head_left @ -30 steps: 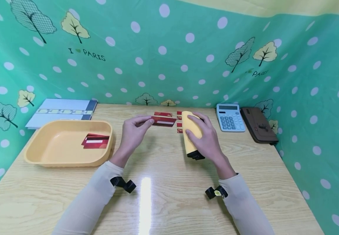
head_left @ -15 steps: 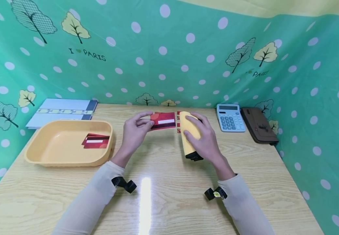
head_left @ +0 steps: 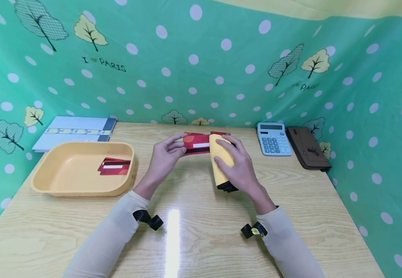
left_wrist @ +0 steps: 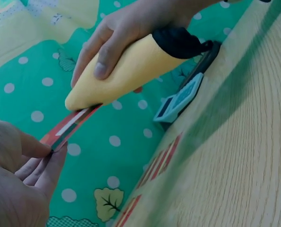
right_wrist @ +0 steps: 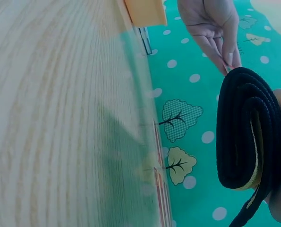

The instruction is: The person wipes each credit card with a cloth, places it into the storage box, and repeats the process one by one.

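Observation:
My left hand (head_left: 166,154) pinches a red bank card (head_left: 195,144) by its left end, between thumb and fingers. White strip and dark stripe on the card face up toward the head camera. A folded yellow cloth (head_left: 220,158) with black edging is gripped in my right hand (head_left: 238,164). The right end of the card disappears into the tip of this cloth, as the left wrist view shows at the cloth (left_wrist: 121,78). Both are held above the table. In the right wrist view the black edge (right_wrist: 242,127) shows several folded layers.
Several red cards lie in a yellow basin (head_left: 65,189) at the left. More red cards (left_wrist: 166,158) lie on the table behind my hands. A blue-and-white notebook (head_left: 75,125), a light blue calculator (head_left: 274,141) and a brown wallet (head_left: 307,148) sit toward the back.
The red card has tilted to show more of its striped face. The cloth has moved left in my right hand, from apart to covering the card's right end.

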### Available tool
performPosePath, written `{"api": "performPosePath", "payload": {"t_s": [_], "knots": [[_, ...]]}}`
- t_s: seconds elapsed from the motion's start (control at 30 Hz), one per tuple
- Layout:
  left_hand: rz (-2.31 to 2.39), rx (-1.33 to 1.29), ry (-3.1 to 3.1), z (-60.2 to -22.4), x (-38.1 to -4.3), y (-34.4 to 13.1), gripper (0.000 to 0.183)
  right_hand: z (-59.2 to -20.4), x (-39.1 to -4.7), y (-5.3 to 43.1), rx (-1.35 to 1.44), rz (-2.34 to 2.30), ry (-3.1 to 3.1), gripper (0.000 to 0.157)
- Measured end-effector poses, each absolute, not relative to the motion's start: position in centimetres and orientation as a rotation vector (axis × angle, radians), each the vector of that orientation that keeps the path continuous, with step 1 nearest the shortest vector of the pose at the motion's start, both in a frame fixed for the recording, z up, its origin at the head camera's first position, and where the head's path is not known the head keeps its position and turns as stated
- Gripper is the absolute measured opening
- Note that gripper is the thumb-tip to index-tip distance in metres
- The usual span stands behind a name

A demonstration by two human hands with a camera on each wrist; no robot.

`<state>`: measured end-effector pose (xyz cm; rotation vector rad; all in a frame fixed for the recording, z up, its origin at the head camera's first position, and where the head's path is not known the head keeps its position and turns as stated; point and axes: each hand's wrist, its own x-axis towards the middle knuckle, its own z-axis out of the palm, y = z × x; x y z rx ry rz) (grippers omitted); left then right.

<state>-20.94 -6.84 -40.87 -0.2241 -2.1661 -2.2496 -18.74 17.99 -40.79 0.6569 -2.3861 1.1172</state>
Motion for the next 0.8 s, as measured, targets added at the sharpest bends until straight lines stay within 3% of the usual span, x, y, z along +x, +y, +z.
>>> {"api": "performPosePath", "payload": {"t_s": [0.8], "knots": [[-2.335, -0.264, -2.207, -41.3, -20.0, -5.3, 0.043, -41.5, -17.6, 15.9, 0.681, 1.129, -2.42, 0.052]]}}
